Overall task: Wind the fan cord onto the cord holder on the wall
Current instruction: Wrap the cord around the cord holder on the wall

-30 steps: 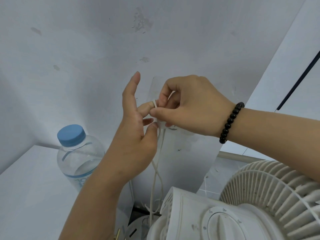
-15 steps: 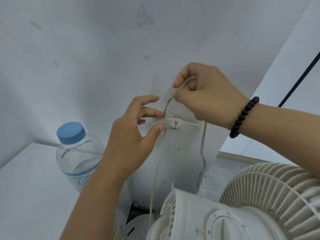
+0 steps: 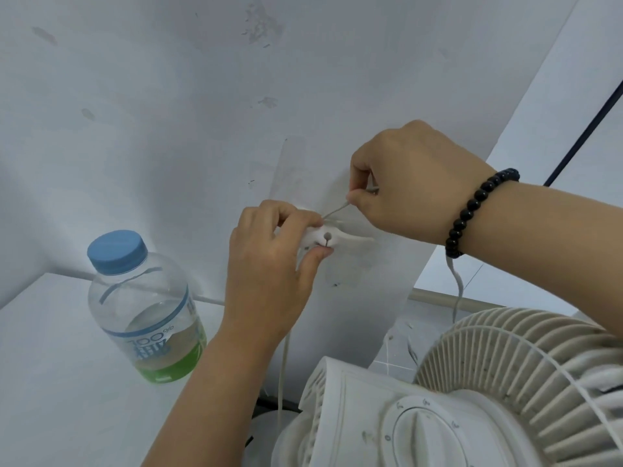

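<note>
A white cord holder (image 3: pixel 332 238) with two side arms is fixed to the pale wall. My left hand (image 3: pixel 269 261) pinches its left arm between thumb and curled fingers. My right hand (image 3: pixel 414 183), with a black bead bracelet on the wrist, pinches the thin white fan cord (image 3: pixel 335 212) just above and right of the holder, and the cord runs taut down to the holder's left side. Another length of cord (image 3: pixel 455 281) hangs below my right wrist toward the white fan (image 3: pixel 472 392). A further strand (image 3: pixel 282 372) drops under my left hand.
A clear water bottle (image 3: pixel 145 311) with a blue cap and green label stands on the white shelf (image 3: pixel 50 365) at the left, close to my left forearm. The fan's grille and dial fill the lower right. A dark cable (image 3: pixel 586 129) runs along the right wall.
My right hand has moved down and right, pulling the cord taut above the holder. My left hand has closed onto the holder's left arm. The camera has moved nearer.
</note>
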Motion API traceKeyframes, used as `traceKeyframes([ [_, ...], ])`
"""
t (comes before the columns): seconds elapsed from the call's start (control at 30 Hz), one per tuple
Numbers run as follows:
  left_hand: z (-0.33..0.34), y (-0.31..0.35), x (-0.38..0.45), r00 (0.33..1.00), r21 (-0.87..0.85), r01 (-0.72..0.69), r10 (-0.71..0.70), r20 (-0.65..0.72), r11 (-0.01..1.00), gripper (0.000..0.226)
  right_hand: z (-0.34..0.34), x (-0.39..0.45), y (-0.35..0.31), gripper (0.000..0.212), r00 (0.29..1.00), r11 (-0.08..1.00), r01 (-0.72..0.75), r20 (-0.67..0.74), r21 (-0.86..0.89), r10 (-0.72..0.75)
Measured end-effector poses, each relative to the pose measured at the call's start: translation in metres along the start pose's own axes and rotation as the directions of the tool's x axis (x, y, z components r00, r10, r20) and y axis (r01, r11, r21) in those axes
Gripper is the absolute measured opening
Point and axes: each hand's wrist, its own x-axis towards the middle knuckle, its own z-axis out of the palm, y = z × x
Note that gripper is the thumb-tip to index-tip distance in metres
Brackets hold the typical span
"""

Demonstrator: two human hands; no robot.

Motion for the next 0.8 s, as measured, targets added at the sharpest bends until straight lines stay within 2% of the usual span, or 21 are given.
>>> traceKeyframes([
  [0.13,0.003,-0.002,0.000,0.999,-0.010,0.001,-0.001,-0.054,1.000,0.020,0.002,-0.003,0.004,0.014,0.999,0.997,-0.030,0.035,-0.074,0.032],
  [0.27,0.005,-0.005,-0.001,0.998,-0.043,0.019,-0.021,-0.060,0.999,0.018,0.004,-0.005,0.005,0.021,0.988,0.996,-0.074,0.132,-0.049,0.080],
  [0.4,0.006,-0.005,-0.003,0.997,-0.055,0.022,-0.026,-0.072,0.998,0.017,0.003,-0.007,0.006,0.018,0.963,0.994,-0.111,0.248,0.022,0.102],
  [0.47,0.006,-0.005,-0.003,0.997,-0.060,0.022,-0.027,-0.078,0.998,0.017,0.004,-0.008,0.005,0.023,0.939,0.995,-0.097,0.332,0.000,0.092],
  [0.63,0.006,-0.004,-0.004,0.996,-0.082,0.031,-0.038,-0.084,0.996,0.017,0.015,-0.005,0.006,0.020,0.845,0.990,-0.072,0.520,-0.117,0.123],
  [0.73,0.006,-0.003,-0.004,0.995,-0.079,0.042,-0.048,-0.085,0.996,0.018,0.020,-0.003,0.009,0.021,0.818,0.990,-0.087,0.558,-0.114,0.137],
  [0.8,0.006,-0.003,-0.004,0.995,-0.074,0.043,-0.050,-0.088,0.996,0.018,0.022,-0.003,0.013,0.017,0.775,0.989,-0.140,0.616,-0.049,0.140],
])
